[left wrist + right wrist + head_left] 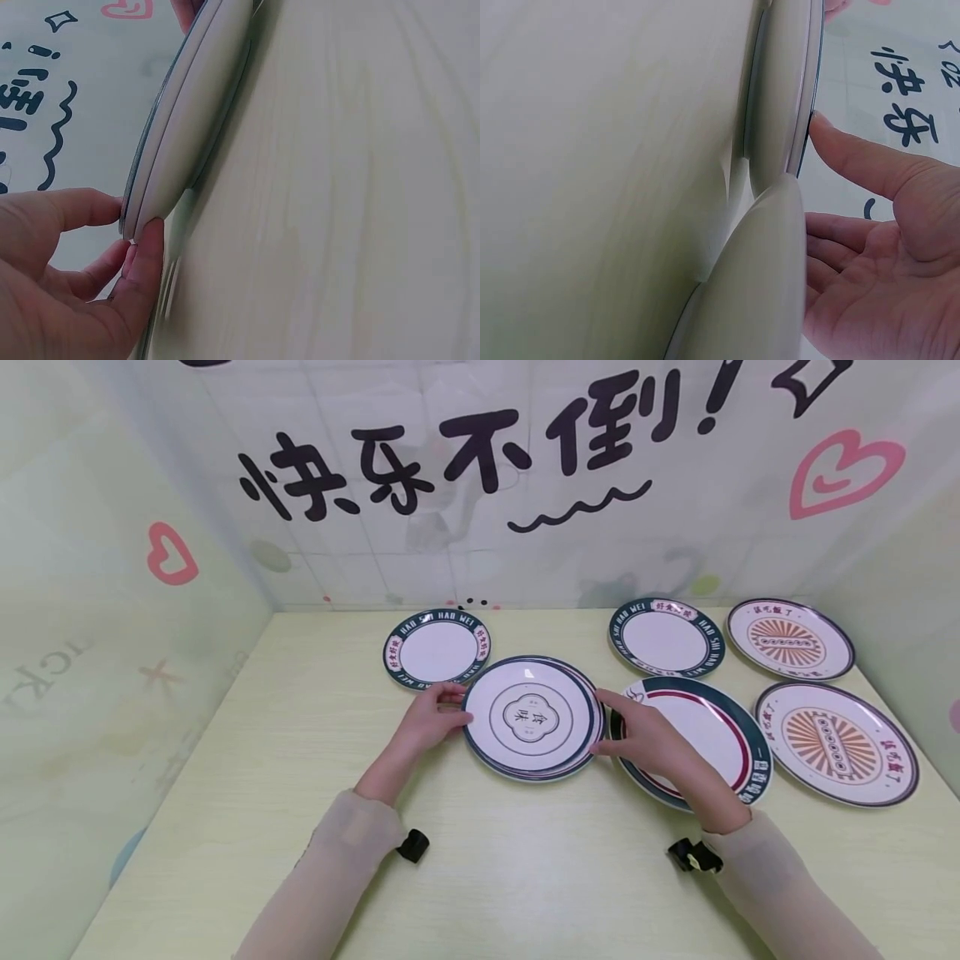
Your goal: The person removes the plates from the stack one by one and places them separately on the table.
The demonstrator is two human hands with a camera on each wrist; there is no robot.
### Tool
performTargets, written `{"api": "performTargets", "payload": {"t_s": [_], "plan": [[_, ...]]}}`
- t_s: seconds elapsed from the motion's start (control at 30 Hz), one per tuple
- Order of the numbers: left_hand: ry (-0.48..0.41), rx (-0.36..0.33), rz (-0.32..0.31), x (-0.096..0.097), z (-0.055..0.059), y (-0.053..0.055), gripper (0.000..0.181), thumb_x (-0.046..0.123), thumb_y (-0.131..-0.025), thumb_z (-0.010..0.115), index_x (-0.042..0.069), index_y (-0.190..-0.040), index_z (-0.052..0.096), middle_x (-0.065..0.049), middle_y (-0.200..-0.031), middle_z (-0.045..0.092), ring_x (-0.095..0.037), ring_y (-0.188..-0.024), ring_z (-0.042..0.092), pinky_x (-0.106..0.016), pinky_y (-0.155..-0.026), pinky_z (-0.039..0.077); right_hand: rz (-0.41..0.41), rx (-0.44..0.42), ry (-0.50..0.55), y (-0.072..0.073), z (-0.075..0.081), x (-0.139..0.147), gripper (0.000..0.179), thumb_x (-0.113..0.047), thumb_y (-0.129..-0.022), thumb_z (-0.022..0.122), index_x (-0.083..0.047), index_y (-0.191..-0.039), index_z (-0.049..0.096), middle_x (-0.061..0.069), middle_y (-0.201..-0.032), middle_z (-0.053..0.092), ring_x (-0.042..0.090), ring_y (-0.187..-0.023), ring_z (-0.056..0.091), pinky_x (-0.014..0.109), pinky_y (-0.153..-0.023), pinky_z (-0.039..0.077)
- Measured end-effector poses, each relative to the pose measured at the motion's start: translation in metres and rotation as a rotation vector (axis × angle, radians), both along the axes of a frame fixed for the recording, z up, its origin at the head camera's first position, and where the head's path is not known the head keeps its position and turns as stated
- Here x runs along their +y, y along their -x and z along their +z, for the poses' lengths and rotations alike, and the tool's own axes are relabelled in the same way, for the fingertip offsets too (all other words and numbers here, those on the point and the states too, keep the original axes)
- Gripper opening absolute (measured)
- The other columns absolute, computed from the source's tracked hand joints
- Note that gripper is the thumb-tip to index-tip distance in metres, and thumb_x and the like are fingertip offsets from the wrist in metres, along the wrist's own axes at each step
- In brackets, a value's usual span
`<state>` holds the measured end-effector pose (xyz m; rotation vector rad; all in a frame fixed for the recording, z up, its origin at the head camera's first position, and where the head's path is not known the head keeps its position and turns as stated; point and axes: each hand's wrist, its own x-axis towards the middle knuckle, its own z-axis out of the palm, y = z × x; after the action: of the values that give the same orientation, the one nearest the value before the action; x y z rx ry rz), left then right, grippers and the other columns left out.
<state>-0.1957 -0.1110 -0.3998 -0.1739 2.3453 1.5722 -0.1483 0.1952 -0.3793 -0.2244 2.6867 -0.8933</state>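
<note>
A stack of round white plates (535, 714) is in the middle of the head view. Its top plate has a dark rim line and a flower-shaped emblem at the centre. At the stack's left edge my left hand (435, 720) pinches the rim between thumb and fingers. In the left wrist view two plate edges lie pressed together at the fingertips (152, 229). My right hand (648, 739) holds the stack's right rim, its thumb (855, 154) against the edge in the right wrist view. A larger green-rimmed plate (708, 727) lies partly beneath that hand.
A green-rimmed plate (437, 647) lies behind my left hand, and another plate like it (665, 639) at the back right. Two sunburst plates (787, 642) lie along the right side. Printed walls (450, 560) enclose the pale wooden table (315, 693) at the back and sides.
</note>
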Motion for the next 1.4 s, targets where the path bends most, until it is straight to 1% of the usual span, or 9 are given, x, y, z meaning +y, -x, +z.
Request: {"api": "performTargets", "payload": {"t_s": [0.23, 0.43, 0.53, 0.77, 0.93, 1.17, 1.4], "plan": [[0.028, 0.014, 0.011, -0.003, 0.001, 0.0, 0.045, 0.002, -0.091, 0.066, 0.001, -0.135, 0.056, -0.018, -0.133, 0.058, -0.03, -0.12, 0.059, -0.035, -0.094, 0.059, 0.007, 0.005, -0.001, 0.0, 0.0, -0.001, 0.081, -0.024, -0.089, 0.075, -0.005, -0.156, 0.032, 0.02, -0.16, 0.034, 0.043, -0.149, 0.028, 0.058, -0.12, 0.028], [0.034, 0.038, 0.008, -0.009, 0.002, -0.001, 0.043, 0.003, -0.092, 0.064, 0.002, -0.134, 0.056, -0.018, -0.132, 0.059, -0.029, -0.118, 0.059, -0.033, -0.092, 0.059, 0.002, 0.003, 0.001, 0.0, 0.0, -0.001, 0.081, -0.022, -0.089, 0.075, -0.005, -0.156, 0.032, 0.021, -0.16, 0.034, 0.043, -0.149, 0.027, 0.058, -0.121, 0.028], [0.028, 0.043, 0.007, -0.011, 0.005, -0.002, 0.042, 0.003, -0.093, 0.063, 0.003, -0.135, 0.056, -0.019, -0.132, 0.059, -0.029, -0.115, 0.06, -0.032, -0.089, 0.06, 0.002, 0.0, -0.004, 0.0, 0.001, -0.002, 0.081, -0.022, -0.089, 0.075, -0.005, -0.156, 0.031, 0.021, -0.16, 0.033, 0.043, -0.149, 0.027, 0.058, -0.121, 0.028], [-0.001, 0.014, 0.017, -0.017, 0.014, -0.004, 0.042, 0.007, -0.097, 0.059, 0.007, -0.139, 0.052, -0.016, -0.137, 0.057, -0.028, -0.115, 0.06, -0.029, -0.084, 0.061, -0.002, -0.003, -0.007, -0.002, 0.003, -0.003, 0.08, -0.022, -0.09, 0.074, -0.005, -0.156, 0.031, 0.021, -0.16, 0.034, 0.044, -0.148, 0.028, 0.059, -0.12, 0.028], [-0.006, 0.009, 0.021, -0.022, 0.015, -0.004, 0.042, 0.008, -0.098, 0.057, 0.007, -0.14, 0.051, -0.016, -0.141, 0.057, -0.029, -0.115, 0.062, -0.029, -0.083, 0.061, 0.002, -0.006, -0.006, -0.002, 0.003, -0.003, 0.08, -0.023, -0.09, 0.074, -0.005, -0.156, 0.031, 0.021, -0.16, 0.033, 0.044, -0.148, 0.028, 0.059, -0.12, 0.028], [-0.024, 0.01, 0.03, -0.026, 0.015, -0.003, 0.042, 0.009, -0.098, 0.058, 0.008, -0.139, 0.051, -0.015, -0.14, 0.057, -0.027, -0.109, 0.064, -0.03, -0.081, 0.062, -0.001, -0.008, -0.006, -0.002, 0.002, -0.002, 0.081, -0.023, -0.09, 0.074, -0.005, -0.156, 0.031, 0.021, -0.16, 0.033, 0.044, -0.148, 0.027, 0.059, -0.12, 0.028], [-0.035, 0.019, 0.047, -0.029, 0.018, -0.004, 0.042, 0.01, -0.098, 0.058, 0.009, -0.14, 0.051, -0.013, -0.14, 0.058, -0.028, -0.112, 0.064, -0.032, -0.083, 0.062, -0.002, -0.008, -0.01, -0.002, 0.003, -0.002, 0.081, -0.023, -0.09, 0.074, -0.005, -0.156, 0.031, 0.021, -0.16, 0.033, 0.045, -0.148, 0.027, 0.059, -0.12, 0.029]]}}
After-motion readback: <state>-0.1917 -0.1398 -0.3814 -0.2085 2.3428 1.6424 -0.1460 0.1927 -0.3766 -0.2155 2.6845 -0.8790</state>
